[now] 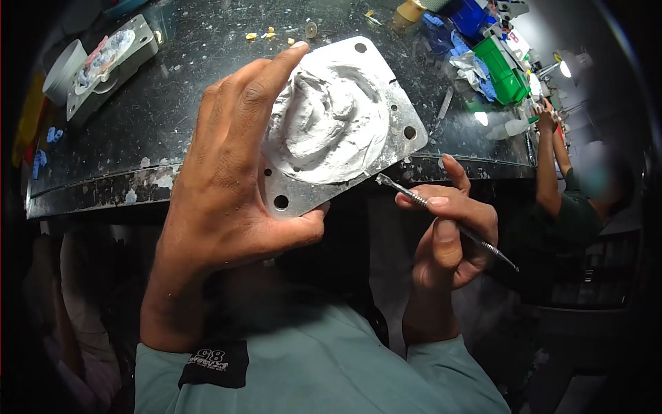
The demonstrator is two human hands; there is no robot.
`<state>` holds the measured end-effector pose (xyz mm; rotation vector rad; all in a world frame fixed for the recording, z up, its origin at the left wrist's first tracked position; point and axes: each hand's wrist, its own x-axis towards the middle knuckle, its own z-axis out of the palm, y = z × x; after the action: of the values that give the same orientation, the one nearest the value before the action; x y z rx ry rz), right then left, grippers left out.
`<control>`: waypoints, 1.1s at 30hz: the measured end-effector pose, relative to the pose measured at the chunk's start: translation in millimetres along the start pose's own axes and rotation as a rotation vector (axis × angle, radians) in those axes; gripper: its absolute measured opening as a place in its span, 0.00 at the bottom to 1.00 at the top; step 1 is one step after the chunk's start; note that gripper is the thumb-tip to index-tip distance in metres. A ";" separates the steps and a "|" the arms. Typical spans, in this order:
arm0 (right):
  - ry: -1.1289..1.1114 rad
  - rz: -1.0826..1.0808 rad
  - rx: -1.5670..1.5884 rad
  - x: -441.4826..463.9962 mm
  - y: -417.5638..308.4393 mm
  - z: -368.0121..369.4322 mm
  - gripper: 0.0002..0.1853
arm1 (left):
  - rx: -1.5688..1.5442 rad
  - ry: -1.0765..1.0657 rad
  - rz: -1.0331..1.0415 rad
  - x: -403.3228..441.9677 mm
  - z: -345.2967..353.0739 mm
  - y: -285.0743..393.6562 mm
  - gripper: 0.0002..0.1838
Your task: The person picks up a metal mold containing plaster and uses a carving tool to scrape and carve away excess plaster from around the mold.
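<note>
My left hand [227,148] grips a metal denture flask half [300,196] by its edge, fingers over the far side and thumb along the near side. White plaster [355,155] fills the flask, with a curved, arch-shaped hollow moulded into it. The flask is raised and tilted at the front of the bench. Between the thumb and fingers of my right hand [458,231] is a slim double-ended metal dental carver [417,199]. Its working tip, with a little white material on it, lies close to the flask's lower right edge; whether they touch I cannot tell.
On the dark, plaster-spotted bench [200,41] another flask half [114,65] leans by a white tub [65,72]. Yellowish crumbs [261,34] lie behind my hand. At right are a knife-like tool [445,107], a green bin [500,69], a lamp [565,67] and another person's arm [548,162].
</note>
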<state>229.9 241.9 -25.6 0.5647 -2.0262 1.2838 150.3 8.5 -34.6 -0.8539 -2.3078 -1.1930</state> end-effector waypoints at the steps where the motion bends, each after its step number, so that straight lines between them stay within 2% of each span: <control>1: -0.031 -0.023 -0.041 0.2 -0.4 -1.7 0.06 | 0.001 0.001 0.007 0.4 0.6 -0.4 0.62; 4: -0.111 -0.079 -0.178 0.3 -1.5 -4.5 0.11 | -0.028 0.008 0.016 1.2 0.9 -1.2 0.62; 8: -0.132 -0.189 -0.429 0.0 -11.6 -2.0 0.11 | -0.002 0.001 0.022 0.2 -0.2 -1.0 0.62; 16: -0.150 -0.249 -0.561 -1.4 -16.3 0.3 0.10 | -0.035 -0.002 0.014 1.5 -0.1 -0.7 0.62; 21: -0.173 -0.149 -0.344 5.0 -9.2 -2.7 0.08 | -0.022 -0.016 -0.017 1.8 -1.3 1.5 0.60; 23: -0.149 -0.020 -0.163 6.2 -3.4 -4.6 0.08 | -0.032 -0.015 -0.026 1.5 -1.5 3.2 0.60; 24: -0.093 0.196 0.093 6.5 0.5 -6.1 0.08 | -0.040 -0.010 -0.029 1.0 -1.0 4.7 0.59; 26: -0.026 0.390 0.309 -0.6 12.8 -9.5 0.09 | -0.053 -0.002 -0.025 1.0 -0.1 5.7 0.59; 27: 0.006 0.361 0.357 -4.0 16.4 -7.9 0.09 | -0.056 0.002 -0.021 0.9 0.3 5.0 0.59; 30: 0.056 0.063 0.229 -1.9 10.5 0.9 0.09 | -0.055 0.011 -0.012 -0.9 -0.2 3.5 0.60; 33: -0.096 0.017 0.001 2.7 6.2 -1.5 0.09 | -0.046 0.015 0.036 -0.8 0.0 1.3 0.61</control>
<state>224.4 245.8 -27.1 0.6221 -2.1127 1.2900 151.8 8.8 -34.3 -0.8960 -2.2513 -1.2378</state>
